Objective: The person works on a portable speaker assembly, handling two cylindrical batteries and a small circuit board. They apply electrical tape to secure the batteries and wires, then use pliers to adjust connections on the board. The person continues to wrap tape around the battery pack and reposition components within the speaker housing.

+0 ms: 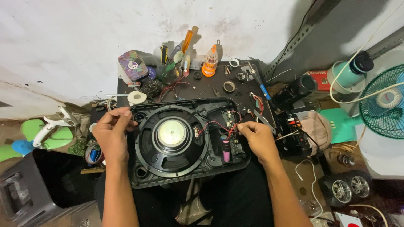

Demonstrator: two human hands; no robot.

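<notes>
I had the speaker panel point(185, 143) lying flat across my lap, between both hands. My left hand point(111, 132) sat at its left edge, fingers curled together onto the rim. My right hand point(259, 138) rested at the panel's right edge, fingertips pinched close on the red wires point(214, 125) beside the circuit board point(230, 120). Just below those fingertips lay a pink battery point(226, 150). Beyond my hands stood a cluttered small table point(210, 90) with an orange bottle point(210, 63) and a tape roll point(137, 97).

A cramped repair workshop: a dark cluttered workbench point(219, 90), orange-handled screwdrivers in a cup point(185, 44) (tape rolls too), stained wall.
</notes>
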